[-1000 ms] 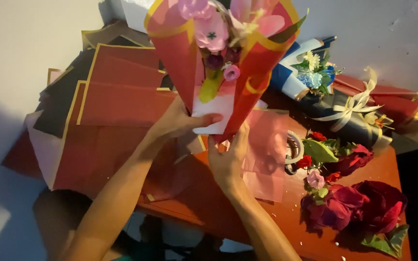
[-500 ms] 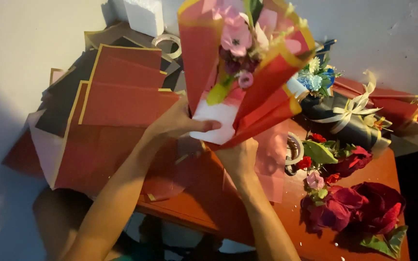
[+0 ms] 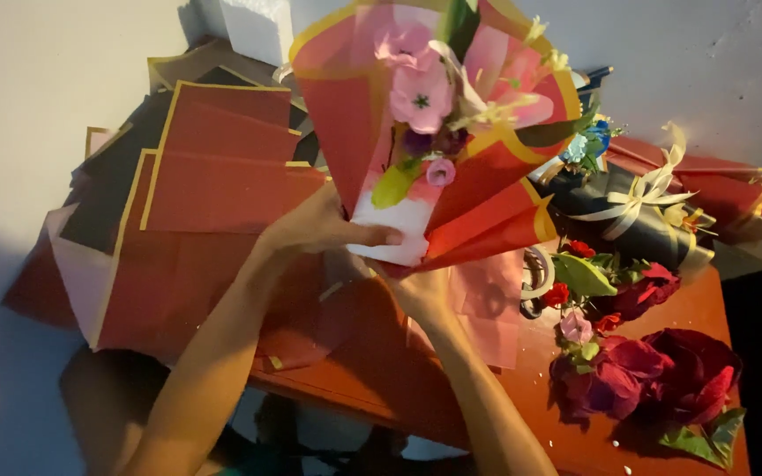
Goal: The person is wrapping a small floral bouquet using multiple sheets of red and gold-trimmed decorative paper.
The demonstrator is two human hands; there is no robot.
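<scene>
I hold a flower bouquet (image 3: 434,132) upright above the red-brown table (image 3: 522,414). Its wrap is red paper with gold edges over a white inner sheet, and pink and purple flowers show at the top. My left hand (image 3: 319,225) grips the left side of the wrap's narrow base, thumb laid across the white paper. My right hand (image 3: 421,286) clasps the base from below and is partly hidden under the paper.
Stacked red and black wrapping sheets (image 3: 205,194) with gold edges cover the table's left. Finished bouquets in dark and red wrap with cream ribbon (image 3: 646,203) lie at the back right. Loose red roses with leaves (image 3: 654,370) lie at the front right. A pink sheet (image 3: 487,308) sits under the bouquet.
The bouquet has tilted and turned to the right, its wrap fanning wider. My left thumb now lies across the white paper; my right hand has slid further under the base.
</scene>
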